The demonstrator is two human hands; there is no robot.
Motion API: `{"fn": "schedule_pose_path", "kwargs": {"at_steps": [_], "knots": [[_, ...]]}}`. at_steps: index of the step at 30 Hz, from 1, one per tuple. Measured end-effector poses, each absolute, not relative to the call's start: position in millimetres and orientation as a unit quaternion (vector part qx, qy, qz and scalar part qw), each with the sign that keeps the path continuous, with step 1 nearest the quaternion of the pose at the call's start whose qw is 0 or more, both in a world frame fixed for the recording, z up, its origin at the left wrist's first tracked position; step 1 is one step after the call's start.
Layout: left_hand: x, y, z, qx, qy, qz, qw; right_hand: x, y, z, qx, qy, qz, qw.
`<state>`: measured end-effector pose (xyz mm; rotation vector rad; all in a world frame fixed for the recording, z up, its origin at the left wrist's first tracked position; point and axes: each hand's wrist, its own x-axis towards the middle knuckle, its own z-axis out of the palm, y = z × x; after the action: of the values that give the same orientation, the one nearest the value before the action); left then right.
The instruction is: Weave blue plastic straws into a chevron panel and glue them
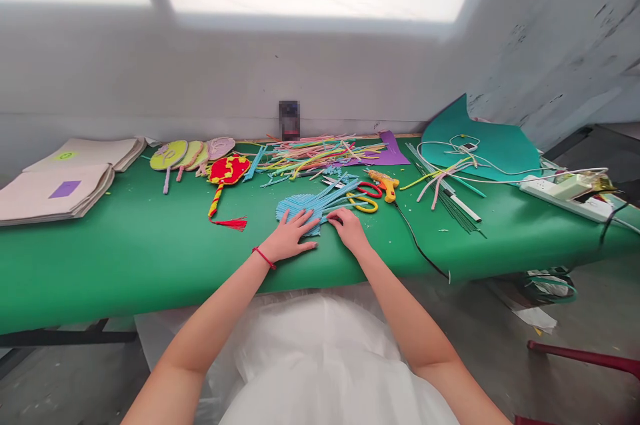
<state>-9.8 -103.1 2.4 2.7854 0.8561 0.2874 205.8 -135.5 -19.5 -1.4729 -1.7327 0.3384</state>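
**Fingers [303, 218] down on the weave [295, 203], both hands at its near side**

Fingers of left hand [290, 241] spread wide and flat, tips pressed onto the near part of the weave, palm low over the green table [125, 245], nothing gripped. Red cord [263, 257] round that wrist. Right hand [350, 228] just beside it, touching the weave's near right corner, fingers curled in tight. Pinching a strand or only pressing down? Cannot tell from up here.

Now the lie of it: weave directly beyond both sets of fingertips, toward the far edge, roughly mid-table. Long axis slanting from near left to far right, rounded woven body at the left hand, loose blue ends fanning away far right. Left hand on the body; right hand nearer the loose ends.

Just past those ends, scissors [360, 197] and a glue gun [384, 183], its black lead [415, 238] trailing off over the near edge.

Elsewhere: bright tangle of stems [315, 155] along the far edge. Red-and-yellow fan [227, 170] left of the weave, tassel toward the near edge. Row of paddles [170, 155] further left, then bags [55, 191] at the left end. Purple sheet [387, 151] behind the glue gun, teal sheet [475, 141] leaning up at the far right, power strip [565, 195] at the right end.
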Motion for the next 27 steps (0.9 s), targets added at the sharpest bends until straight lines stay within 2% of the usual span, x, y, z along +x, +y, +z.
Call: {"fn": "schedule_pose_path", "kwargs": {"at_steps": [27], "knots": [[-9.5,-103.7,3.4,0.945,0.3,0.086,0.098,206.1,-134.2,-21.1,-0.578,-0.698,0.129,0.403]]}}
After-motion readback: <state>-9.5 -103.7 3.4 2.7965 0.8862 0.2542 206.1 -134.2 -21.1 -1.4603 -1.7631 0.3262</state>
